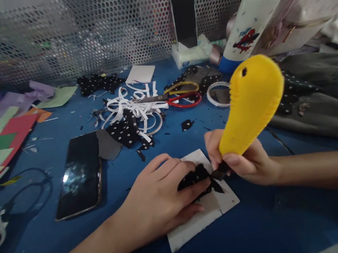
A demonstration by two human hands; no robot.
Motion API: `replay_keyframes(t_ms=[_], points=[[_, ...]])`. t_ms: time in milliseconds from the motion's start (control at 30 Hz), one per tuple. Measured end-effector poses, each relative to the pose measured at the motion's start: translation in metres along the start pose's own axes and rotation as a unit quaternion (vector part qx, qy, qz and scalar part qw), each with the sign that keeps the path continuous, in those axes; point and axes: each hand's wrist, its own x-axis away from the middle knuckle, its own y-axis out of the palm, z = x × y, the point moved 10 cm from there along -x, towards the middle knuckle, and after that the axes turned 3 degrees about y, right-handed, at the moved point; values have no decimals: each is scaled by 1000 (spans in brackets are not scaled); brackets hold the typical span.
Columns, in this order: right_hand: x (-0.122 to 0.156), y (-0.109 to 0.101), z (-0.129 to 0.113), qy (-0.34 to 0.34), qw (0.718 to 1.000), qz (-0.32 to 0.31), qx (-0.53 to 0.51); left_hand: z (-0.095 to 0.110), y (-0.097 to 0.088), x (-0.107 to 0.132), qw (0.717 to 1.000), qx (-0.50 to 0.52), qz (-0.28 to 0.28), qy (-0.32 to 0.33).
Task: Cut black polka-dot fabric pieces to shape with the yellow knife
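Note:
My left hand [159, 194] lies flat, fingers stretched out, pressing a small black polka-dot fabric scrap [195, 177] onto a white card [198, 223] on the blue table. My right hand [243, 162] is closed around the narrow end of a yellow plastic tool [252, 102], whose wide end points up and to the right. The tool's lower tip meets the fabric scrap right beside my left fingertips.
A dark phone [79, 174] lies at the left, beside more dotted fabric and white paper strips [135, 110]. Scissors with red and yellow handles [180, 95], a tape ring [219, 94], coloured paper [7, 136], a second phone [184, 17] against the mesh wall, a bottle [249, 27], grey cloth [325, 96].

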Motion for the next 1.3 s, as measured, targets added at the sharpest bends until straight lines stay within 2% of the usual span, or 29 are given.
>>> replay_keyframes(t_ms=[67, 133, 333, 533, 600, 700, 767, 933, 1133, 1200, 1300], points=[[0, -11, -4, -16, 999, 52, -1, 0, 1, 0, 1000, 0, -2, 1], [0, -15, -4, -14, 997, 71, 3, 0, 2, 0, 1000, -1, -3, 2], [-2, -1, 0, -11, 1000, -1, 10, 0, 1, 1, 1000, -14, -4, 2], [-1, 11, 8, 27, 998, -60, 15, -2, 2, 1, 1000, -8, 0, 4], [0, 9, 2, 4, 999, -49, 12, -2, 2, 1, 1000, 1, 2, 5], [0, -5, -7, -33, 999, 21, 1, -1, 1, 0, 1000, 7, 4, 4], [0, -9, -8, -33, 999, 41, 1, -1, 1, 1, 1000, 4, 2, 4], [-2, 3, -6, -20, 999, -14, 30, 0, 2, 1, 1000, 4, -2, 3], [-3, 11, 0, -12, 999, -37, 36, 1, 0, 2, 1000, -11, 5, 5], [-3, 12, 2, -6, 998, -36, 42, 2, -1, 2, 1000, -17, 11, 9], [-1, 4, 3, 5, 999, -1, 34, 4, -3, 1, 1000, -23, 15, 12]])
